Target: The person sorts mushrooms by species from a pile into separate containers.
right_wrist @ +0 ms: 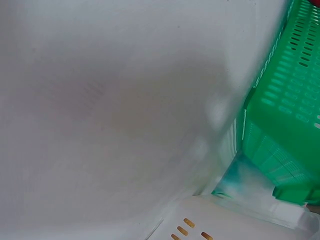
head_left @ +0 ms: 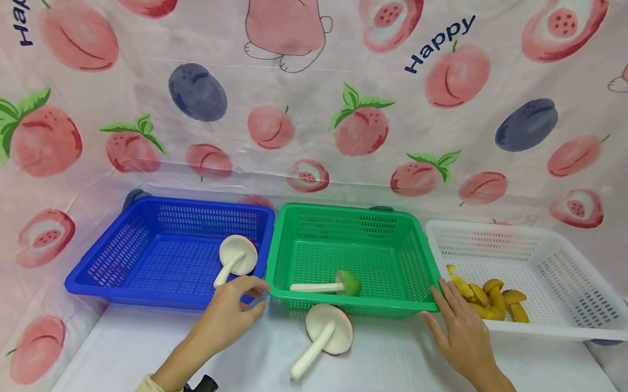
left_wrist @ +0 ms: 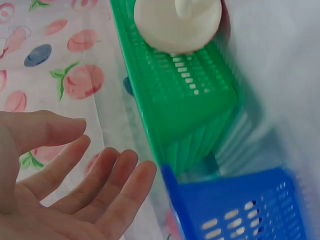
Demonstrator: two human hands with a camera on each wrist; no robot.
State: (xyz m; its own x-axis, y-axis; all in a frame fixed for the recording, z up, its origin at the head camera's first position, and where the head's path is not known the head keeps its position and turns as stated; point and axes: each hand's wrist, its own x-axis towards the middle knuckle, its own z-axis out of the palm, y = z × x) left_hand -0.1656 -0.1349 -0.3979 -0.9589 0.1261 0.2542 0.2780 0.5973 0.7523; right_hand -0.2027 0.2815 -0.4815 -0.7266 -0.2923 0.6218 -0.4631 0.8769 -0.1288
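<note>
My left hand (head_left: 232, 308) is at the front where the blue basket (head_left: 168, 299) and green basket (head_left: 352, 302) meet. Its fingers are loosely bent with nothing between them, as the left wrist view also shows. My right hand (head_left: 462, 336) rests its fingers at the green basket's front right corner, beside the white basket (head_left: 573, 331). On the table, a toy mushroom (head_left: 328, 330) with a pale underside and red edge sits against the green basket's front. A green-capped mushroom (head_left: 350, 283) lies inside the green basket, and another pale mushroom (head_left: 237, 255) in the blue one.
Several yellow-brown toy mushrooms (head_left: 491, 298) lie at the white basket's left side. All three baskets stand side by side on a white table (head_left: 387, 380). Behind them hangs a fruit-patterned cloth (head_left: 325, 83).
</note>
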